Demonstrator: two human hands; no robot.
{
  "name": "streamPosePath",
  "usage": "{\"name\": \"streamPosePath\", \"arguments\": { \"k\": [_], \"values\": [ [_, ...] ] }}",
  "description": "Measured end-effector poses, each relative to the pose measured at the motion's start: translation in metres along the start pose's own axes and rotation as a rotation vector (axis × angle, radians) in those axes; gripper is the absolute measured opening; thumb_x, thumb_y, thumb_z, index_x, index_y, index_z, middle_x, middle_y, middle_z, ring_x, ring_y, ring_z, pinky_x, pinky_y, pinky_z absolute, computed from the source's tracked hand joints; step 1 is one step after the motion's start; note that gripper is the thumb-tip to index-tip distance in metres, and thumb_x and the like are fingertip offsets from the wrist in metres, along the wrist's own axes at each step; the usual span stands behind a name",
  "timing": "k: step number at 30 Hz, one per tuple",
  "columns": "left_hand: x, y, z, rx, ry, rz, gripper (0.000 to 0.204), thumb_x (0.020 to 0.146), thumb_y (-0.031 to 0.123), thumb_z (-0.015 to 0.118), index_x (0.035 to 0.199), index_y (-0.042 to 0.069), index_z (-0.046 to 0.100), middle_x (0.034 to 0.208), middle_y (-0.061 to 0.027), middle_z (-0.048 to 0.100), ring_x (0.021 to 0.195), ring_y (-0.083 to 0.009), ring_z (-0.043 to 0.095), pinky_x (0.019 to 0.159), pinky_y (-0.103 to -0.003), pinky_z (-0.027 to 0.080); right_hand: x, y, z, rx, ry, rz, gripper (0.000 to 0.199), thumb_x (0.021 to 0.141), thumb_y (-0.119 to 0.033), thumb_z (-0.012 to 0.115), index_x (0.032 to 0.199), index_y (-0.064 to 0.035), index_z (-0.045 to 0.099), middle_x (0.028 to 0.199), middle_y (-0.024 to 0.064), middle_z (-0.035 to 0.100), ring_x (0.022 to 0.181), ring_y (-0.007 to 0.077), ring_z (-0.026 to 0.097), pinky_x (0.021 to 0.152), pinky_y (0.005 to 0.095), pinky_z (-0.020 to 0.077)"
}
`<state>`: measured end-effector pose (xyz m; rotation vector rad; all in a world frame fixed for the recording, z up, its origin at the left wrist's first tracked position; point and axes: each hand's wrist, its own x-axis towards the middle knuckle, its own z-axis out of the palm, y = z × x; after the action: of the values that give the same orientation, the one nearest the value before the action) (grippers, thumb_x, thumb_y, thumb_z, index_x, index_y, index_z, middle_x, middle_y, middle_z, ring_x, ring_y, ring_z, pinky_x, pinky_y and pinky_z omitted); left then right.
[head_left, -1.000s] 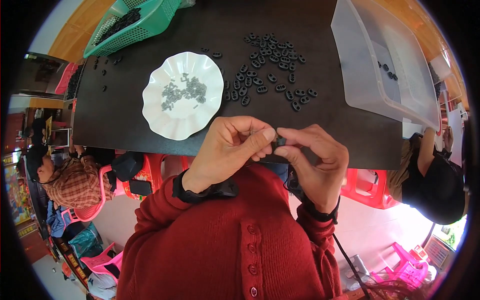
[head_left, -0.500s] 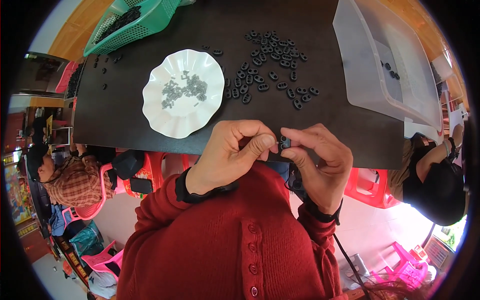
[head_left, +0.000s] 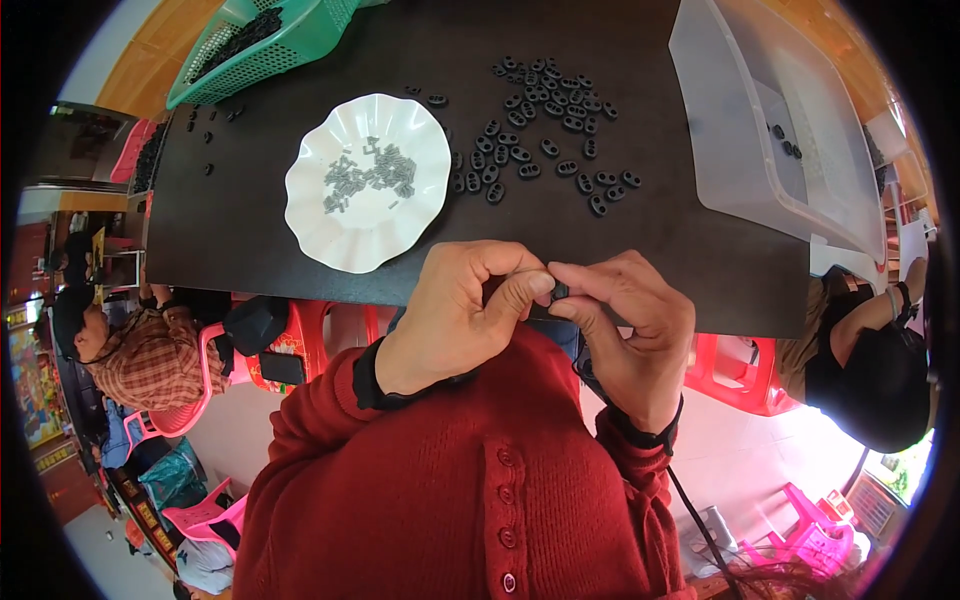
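My left hand is closed in a pinch, thumb against finger, just in front of my body at the table's near edge. Whatever its fingertips hold is hidden. Touching or nearly touching them, my right hand grips a small black cord-lock piece between thumb and forefinger. Beyond my left hand stands a white scalloped plate with many short grey metal pieces, which look like small springs. Farther out, many loose black oval two-hole cord-lock pieces are spread over the dark table.
At the far left a green perforated basket holds black parts. A translucent plastic tub occupies the table's right side, with a few black parts in it. Other people sit at the left and right, beside red stools.
My right hand has moved slightly left, bringing the black piece against my left fingertips. The small shiny bit seen between the hands earlier is now hidden.
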<state>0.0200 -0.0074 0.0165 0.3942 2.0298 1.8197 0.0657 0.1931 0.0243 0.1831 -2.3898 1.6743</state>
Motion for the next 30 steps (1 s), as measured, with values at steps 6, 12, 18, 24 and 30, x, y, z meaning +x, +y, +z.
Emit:
{"name": "streamPosePath", "arguments": {
  "k": [6,12,18,24,30],
  "values": [
    [-0.003,-0.005,-0.001,-0.036,0.005,-0.033,0.032,0.114,0.023,0.066,0.099,-0.003,0.076,0.08,-0.0021,0.071,0.07,-0.0064,0.059,0.064,-0.024,0.048,-0.004,0.011,0.006,0.123,0.016,0.077,0.032,0.086,0.011,0.083,0.116,0.0028,0.083,0.096,0.0081,0.077,0.083,0.0127,0.066,0.073,0.0252,0.0504],
    [0.011,0.001,-0.001,-0.332,-0.004,-0.085,0.043,0.117,0.033,0.061,0.11,-0.006,0.079,0.086,-0.008,0.078,0.069,-0.008,0.061,0.064,-0.024,0.051,0.004,0.011,-0.004,0.279,0.049,0.198,0.033,0.089,0.007,0.082,0.12,-0.0021,0.083,0.097,0.0088,0.079,0.087,0.0152,0.069,0.079,0.0285,0.0552],
    [0.018,0.006,0.005,-0.352,0.033,-0.124,0.026,0.112,0.017,0.067,0.112,-0.005,0.082,0.086,-0.0097,0.08,0.068,-0.007,0.063,0.065,-0.023,0.052,0.008,0.015,-0.014,0.221,0.076,0.171,0.032,0.089,0.007,0.082,0.121,-0.0012,0.083,0.097,0.0092,0.078,0.087,0.0152,0.069,0.078,0.0277,0.0554],
    [0.032,0.007,0.013,-0.287,0.065,-0.271,0.013,0.102,0.007,0.079,0.105,-0.004,0.085,0.085,-0.0096,0.08,0.066,-0.0057,0.062,0.061,-0.021,0.051,0.011,0.026,-0.019,0.245,0.064,0.162,0.032,0.09,0.008,0.084,0.121,0.0047,0.081,0.096,0.0061,0.073,0.086,0.0109,0.063,0.073,0.0238,0.0484],
    [0.04,0.004,0.025,-0.257,0.044,-0.246,0.014,0.102,0.011,0.08,0.105,-0.003,0.085,0.083,-0.0091,0.08,0.065,-0.005,0.062,0.059,-0.02,0.05,0.005,0.042,-0.024,0.223,0.08,0.14,0.033,0.089,0.009,0.084,0.121,0.0034,0.082,0.097,0.0072,0.076,0.087,0.012,0.065,0.075,0.0242,0.0508]
  ]
}}
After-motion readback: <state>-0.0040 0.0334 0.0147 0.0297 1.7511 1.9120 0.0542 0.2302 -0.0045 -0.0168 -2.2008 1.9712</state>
